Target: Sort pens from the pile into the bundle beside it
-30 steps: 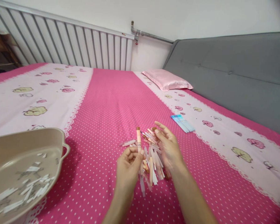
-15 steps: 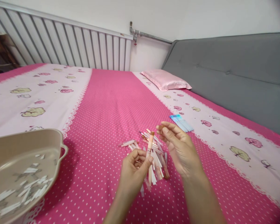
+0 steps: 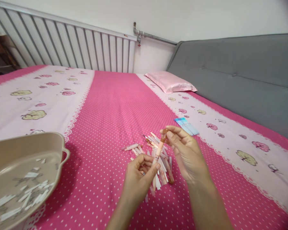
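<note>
My left hand (image 3: 141, 172) is closed around a peach-coloured pen (image 3: 158, 150) with a small printed figure and a brown collar at its upper end. The pen tilts up and to the right. Between thumb and fingertips, my right hand (image 3: 186, 147) pinches a small brown pen cap (image 3: 165, 131) right at the pen's top. Whether the cap is seated on the pen I cannot tell. Under and behind both hands lies a loose pile of pink, white and brown pen parts (image 3: 169, 171), partly hidden by my left hand.
At the left stands a beige basin (image 3: 62, 140) with a handle, holding many white and grey strips. A stack of blue-topped clear sleeves (image 3: 187, 126) lies beyond my right hand. Farther off are a pink pillow (image 3: 171, 82), a grey headboard (image 3: 237, 83) and a white radiator (image 3: 86, 48).
The pen in my left hand has tilted and moved up to the right, so its top now meets the brown cap. My right hand has hardly moved.
</note>
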A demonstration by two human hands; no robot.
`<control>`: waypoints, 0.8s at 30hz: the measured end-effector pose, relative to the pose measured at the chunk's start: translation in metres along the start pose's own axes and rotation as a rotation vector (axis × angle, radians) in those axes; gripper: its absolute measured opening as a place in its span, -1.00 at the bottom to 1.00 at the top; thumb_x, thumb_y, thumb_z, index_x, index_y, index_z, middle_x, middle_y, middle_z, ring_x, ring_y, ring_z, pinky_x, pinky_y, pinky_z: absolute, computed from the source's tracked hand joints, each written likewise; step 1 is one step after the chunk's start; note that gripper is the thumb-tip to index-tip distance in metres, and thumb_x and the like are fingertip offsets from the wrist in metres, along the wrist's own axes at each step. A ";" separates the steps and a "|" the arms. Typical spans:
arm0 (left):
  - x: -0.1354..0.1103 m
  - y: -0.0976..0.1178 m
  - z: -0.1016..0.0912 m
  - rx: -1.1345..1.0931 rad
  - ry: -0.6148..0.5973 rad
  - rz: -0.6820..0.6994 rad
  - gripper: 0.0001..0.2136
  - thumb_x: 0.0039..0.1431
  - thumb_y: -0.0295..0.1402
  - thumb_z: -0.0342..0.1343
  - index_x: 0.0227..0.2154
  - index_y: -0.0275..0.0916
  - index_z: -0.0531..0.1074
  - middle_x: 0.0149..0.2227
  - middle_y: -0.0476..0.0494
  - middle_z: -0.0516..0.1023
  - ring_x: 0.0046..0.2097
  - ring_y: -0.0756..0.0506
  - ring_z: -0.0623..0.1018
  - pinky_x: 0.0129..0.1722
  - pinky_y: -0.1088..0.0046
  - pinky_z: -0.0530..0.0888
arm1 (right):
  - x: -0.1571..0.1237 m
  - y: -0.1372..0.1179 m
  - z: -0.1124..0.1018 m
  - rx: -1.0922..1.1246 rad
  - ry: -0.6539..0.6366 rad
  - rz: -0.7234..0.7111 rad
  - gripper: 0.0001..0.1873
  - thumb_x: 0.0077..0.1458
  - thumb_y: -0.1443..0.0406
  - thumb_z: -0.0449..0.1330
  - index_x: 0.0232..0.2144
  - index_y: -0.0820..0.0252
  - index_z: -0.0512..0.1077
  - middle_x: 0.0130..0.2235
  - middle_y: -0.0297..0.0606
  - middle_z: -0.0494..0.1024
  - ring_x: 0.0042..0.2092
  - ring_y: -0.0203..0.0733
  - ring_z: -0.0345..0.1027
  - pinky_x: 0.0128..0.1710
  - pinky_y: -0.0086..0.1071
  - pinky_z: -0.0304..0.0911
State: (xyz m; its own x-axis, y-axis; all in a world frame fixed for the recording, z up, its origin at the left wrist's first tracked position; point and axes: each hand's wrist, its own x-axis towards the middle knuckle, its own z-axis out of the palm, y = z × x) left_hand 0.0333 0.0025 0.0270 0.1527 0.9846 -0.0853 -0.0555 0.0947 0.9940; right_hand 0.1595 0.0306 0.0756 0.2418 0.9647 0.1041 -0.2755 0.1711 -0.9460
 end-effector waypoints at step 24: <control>-0.001 0.002 -0.002 -0.077 -0.006 -0.009 -0.79 -0.03 -0.24 0.20 -0.47 -0.30 0.39 -0.52 -0.03 0.43 -0.49 0.04 0.39 -0.49 0.54 0.35 | -0.004 0.001 0.003 -0.111 -0.067 -0.075 -0.88 -0.05 0.32 0.29 -0.36 0.08 0.52 -0.33 -0.37 0.59 -0.25 -0.34 0.45 -0.19 -0.44 0.36</control>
State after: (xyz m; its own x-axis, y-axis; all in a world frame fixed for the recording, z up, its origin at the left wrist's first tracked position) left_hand 0.0315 0.0019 0.0285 0.1596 0.9828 -0.0932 -0.1295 0.1145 0.9850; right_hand 0.1559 0.0271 0.0754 0.1940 0.9619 0.1927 -0.1536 0.2238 -0.9625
